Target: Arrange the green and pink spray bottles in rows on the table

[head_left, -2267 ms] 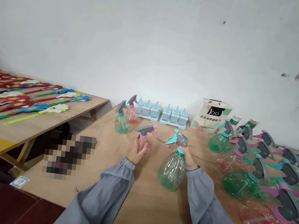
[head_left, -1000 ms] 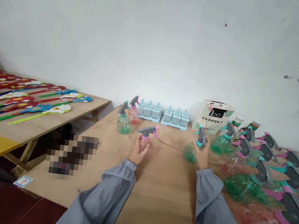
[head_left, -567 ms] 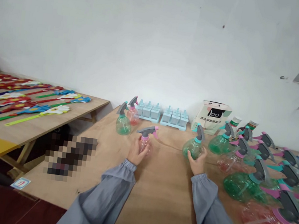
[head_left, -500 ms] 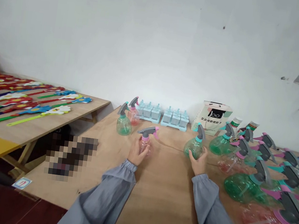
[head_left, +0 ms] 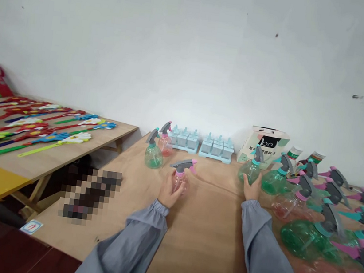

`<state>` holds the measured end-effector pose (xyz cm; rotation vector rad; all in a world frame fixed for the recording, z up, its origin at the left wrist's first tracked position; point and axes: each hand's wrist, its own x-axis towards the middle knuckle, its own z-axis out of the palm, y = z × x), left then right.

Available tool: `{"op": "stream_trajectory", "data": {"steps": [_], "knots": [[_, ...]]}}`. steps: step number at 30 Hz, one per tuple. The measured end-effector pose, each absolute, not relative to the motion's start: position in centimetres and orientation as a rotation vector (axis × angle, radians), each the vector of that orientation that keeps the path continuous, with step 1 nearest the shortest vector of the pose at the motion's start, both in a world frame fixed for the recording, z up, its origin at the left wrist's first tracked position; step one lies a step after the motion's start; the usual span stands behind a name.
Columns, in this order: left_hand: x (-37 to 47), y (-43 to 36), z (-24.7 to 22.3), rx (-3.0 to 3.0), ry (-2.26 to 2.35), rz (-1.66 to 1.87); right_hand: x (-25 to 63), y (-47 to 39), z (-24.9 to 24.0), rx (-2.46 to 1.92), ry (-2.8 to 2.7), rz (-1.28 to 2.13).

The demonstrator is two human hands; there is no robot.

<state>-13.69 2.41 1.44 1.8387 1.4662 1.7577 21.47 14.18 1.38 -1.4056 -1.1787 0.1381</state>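
- left hand (head_left: pixel 169 191) wrapped round the upright pink spray bottle (head_left: pixel 180 177), mid table (head_left: pixel 202 237)
- right hand (head_left: pixel 252 191) cupping the upright green spray bottle (head_left: pixel 250 169) just ahead of it, toward the far edge, beside the bottle cluster (head_left: pixel 320 208)

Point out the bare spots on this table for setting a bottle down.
Bare wood lies between the left hand and right hand, toward the near table edge. The right side is crowded with lying spray bottles.
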Motion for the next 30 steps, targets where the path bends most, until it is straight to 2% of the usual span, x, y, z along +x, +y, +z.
{"op": "stream_trajectory", "data": {"steps": [7, 14, 23, 28, 30], "knots": [[-13.2, 2.3, 1.4, 1.828, 1.449, 1.769, 21.3, 13.7, 1.5, -1.34, -1.142, 0.143], [-12.1, 1.9, 0.7, 1.793, 1.442, 1.779, 17.9, 9.2, 1.1, -1.206, -1.223, -0.024], [-6.8, -1.2, -0.6, 1.999, 1.417, 1.658, 7.1, 1.7, 5.1, -0.974, -1.643, 0.367], [-6.5, -2.3, -0.5, 2.241, 1.349, 1.528, 6.3, 1.4, 6.0, -1.063, -1.597, 0.3], [-8.2, -1.7, 0.6, 2.241, 1.32, 1.607, 6.9, 1.7, 6.1, -1.077, -1.604, 0.248]]}}
